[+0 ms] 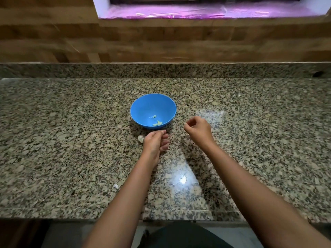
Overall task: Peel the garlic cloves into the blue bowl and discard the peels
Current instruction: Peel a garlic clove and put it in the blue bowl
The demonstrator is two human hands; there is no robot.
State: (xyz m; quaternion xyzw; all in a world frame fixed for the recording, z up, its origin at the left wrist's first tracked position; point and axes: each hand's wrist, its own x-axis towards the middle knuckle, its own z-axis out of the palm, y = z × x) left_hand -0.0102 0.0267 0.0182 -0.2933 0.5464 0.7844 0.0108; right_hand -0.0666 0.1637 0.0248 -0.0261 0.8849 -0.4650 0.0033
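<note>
- The blue bowl (153,111) stands on the speckled surface (71,140) with a few peeled garlic cloves (157,123) inside.
- Left hand (155,142), just below the bowl, has curled fingers; what it holds I cannot tell.
- A garlic piece (140,138) lies beside it.
- Right hand (197,129), right of the bowl, has thumb and forefinger pressed together.

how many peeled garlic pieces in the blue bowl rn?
2 visible. One peeled clove lies near the middle of the blue bowl's floor, another peeled clove by its near wall. The near rim may hide more.
</note>
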